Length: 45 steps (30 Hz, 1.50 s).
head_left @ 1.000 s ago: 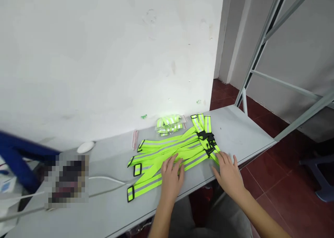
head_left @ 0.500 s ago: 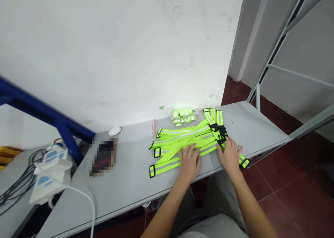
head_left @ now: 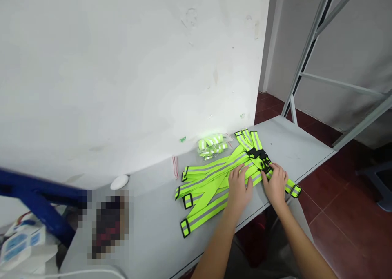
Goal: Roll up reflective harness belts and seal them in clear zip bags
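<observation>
Your left hand rests, fingers apart, on yellow-green straps; your right hand is beside black buckles (clamped or not, I can't tell).

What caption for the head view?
Left hand and right hand on yellow-green straps, clear bags behind.

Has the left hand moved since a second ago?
Yes: judged against the leftmost green wall mark, the left hand has shifted right, toward the black buckles.
</observation>
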Tool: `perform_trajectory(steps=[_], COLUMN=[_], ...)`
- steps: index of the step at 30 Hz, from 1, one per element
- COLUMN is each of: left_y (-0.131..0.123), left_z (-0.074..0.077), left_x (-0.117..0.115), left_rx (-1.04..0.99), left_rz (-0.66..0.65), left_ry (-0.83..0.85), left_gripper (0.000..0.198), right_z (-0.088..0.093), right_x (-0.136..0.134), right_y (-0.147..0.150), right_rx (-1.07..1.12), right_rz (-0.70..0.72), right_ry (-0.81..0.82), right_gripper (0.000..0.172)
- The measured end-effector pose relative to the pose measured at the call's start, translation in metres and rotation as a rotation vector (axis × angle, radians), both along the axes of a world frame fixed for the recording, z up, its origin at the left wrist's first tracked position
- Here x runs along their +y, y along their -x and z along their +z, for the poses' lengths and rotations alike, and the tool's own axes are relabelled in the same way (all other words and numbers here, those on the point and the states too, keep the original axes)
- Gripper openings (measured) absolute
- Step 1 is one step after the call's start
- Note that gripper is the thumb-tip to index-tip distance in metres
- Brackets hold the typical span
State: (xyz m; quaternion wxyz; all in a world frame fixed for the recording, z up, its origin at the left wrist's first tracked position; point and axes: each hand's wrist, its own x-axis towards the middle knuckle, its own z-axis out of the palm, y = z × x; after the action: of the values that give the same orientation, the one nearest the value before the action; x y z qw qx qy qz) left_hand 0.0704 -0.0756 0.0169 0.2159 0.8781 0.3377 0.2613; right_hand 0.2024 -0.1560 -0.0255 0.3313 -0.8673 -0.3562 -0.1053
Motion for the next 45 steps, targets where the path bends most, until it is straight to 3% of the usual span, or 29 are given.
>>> perform_trajectory(steps=[3, 5, 9, 14, 18, 22, 26, 30, 45], left_y=[-0.045, -0.069, -0.086, -0.082, -0.076, -0.061, -0.049, -0.05, -0.047], left_z=[0.005, 0.001, -0.019, -0.027, -0.012, -0.002, -0.011, -0.02, -0.018], left_x=[0.036, 0.056, 0.074, 0.078, 0.076, 0.06, 0.045, 0.042, 0.046], left_rx=[0.088, 0.122, 0.152, 0.127, 0.059, 0.096, 0.194, 0.197, 0.087], left_rz=[-0.065, -0.085, -0.117, -0.091, -0.054, -0.116, -0.164, -0.127, -0.119], left_ry=[-0.021, -0.028, -0.037, -0.029, -0.069, -0.181, -0.197, -0.177, -0.188], left_gripper=[0.043, 0.05, 0.056, 0.051, 0.054, 0.067, 0.067, 0.063, 0.054], right_z=[0.0, 0.0, 0.0, 0.0, -0.002, -0.006, -0.005, -0.001, 0.004], right_x=[-0.001, -0.002, -0.002, -0.002, -0.002, -0.002, -0.004, -0.006, 0.0], right_y=[0.001, 0.001, -0.001, -0.003, -0.003, -0.003, -0.004, -0.004, -0.002], right_rx=[-0.023, -0.021, 0.019, 0.05, 0.045, 0.055, 0.092, 0.151, 0.617], right_rz=[0.012, 0.024, 0.07, 0.152, 0.179, 0.181, 0.231, 0.28, 0.122], right_ry=[-0.023, -0.023, -0.014, 0.011, 0.002, -0.046, -0.107, -0.143, -0.443], right_gripper=[0.04, 0.038, 0.037, 0.035, 0.034, 0.034, 0.032, 0.029, 0.031])
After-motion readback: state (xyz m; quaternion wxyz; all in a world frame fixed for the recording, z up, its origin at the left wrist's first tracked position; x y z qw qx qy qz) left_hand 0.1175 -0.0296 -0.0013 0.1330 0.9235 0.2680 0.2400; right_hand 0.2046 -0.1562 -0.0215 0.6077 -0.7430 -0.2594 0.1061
